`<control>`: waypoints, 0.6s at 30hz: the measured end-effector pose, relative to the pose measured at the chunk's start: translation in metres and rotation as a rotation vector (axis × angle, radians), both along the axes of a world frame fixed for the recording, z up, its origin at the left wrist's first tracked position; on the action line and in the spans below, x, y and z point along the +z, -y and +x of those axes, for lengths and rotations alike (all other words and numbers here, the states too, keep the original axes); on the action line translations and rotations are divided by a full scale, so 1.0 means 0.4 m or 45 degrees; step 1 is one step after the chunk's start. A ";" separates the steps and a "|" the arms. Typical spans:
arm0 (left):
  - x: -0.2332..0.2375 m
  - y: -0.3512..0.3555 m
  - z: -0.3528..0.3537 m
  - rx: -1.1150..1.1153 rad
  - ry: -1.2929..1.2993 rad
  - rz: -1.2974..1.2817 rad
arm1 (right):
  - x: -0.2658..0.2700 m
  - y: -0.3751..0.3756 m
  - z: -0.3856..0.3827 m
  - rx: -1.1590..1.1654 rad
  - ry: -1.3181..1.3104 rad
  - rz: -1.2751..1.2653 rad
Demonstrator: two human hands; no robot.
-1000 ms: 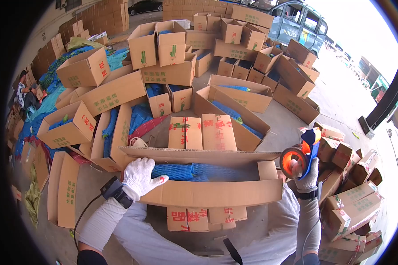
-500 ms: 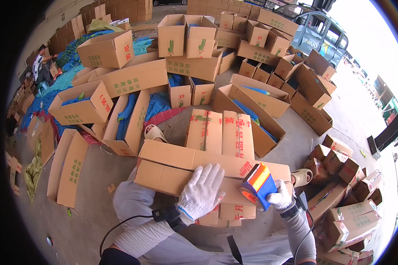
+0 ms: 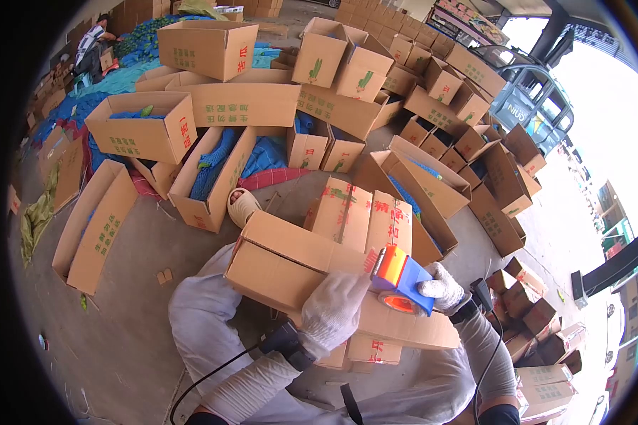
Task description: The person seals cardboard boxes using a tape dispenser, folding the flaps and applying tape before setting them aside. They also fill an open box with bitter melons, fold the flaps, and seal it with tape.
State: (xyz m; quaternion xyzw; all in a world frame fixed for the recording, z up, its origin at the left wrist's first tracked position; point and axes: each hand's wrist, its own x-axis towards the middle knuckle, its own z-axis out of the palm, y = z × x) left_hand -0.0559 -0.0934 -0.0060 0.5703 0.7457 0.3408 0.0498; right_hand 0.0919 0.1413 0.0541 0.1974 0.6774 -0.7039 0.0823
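Observation:
A long cardboard carton [image 3: 276, 273] lies across my lap, tilted down to the right, its flaps folded over the top. My left hand [image 3: 331, 312], in a white knit glove, rests on the carton near its middle; its fingers are smeared by motion. In my right hand [image 3: 443, 289], also gloved, is a blue and orange tape dispenser [image 3: 410, 283] with an orange roll. The dispenser is against the carton's top, just right of my left hand. Beneath this carton lie two taped cartons [image 3: 342, 212] with red print.
Open cartons [image 3: 216, 99] holding blue-wrapped contents are stacked ahead. A single open carton [image 3: 96, 227] stands on the left. Closed cartons [image 3: 539, 312] are piled on the right. Another person [image 3: 92, 53] sits far left near blue sheets. A vehicle [image 3: 532, 106] is parked at the back right.
My left hand has gone from flat with spread fingers to a blurred, bunched shape further right. The dispenser has tipped and moved slightly up-left. The carton slants more, and the view has shifted.

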 end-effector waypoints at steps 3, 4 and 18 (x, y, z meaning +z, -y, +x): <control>-0.016 -0.027 0.052 0.146 1.833 1.026 | 0.029 -0.005 -0.018 0.116 0.068 0.163; 0.006 -0.034 0.044 0.223 2.444 0.940 | 0.026 -0.009 -0.021 0.136 0.088 0.194; 0.046 -0.004 -0.134 0.322 2.068 1.075 | 0.118 -0.007 -0.053 0.238 0.422 0.301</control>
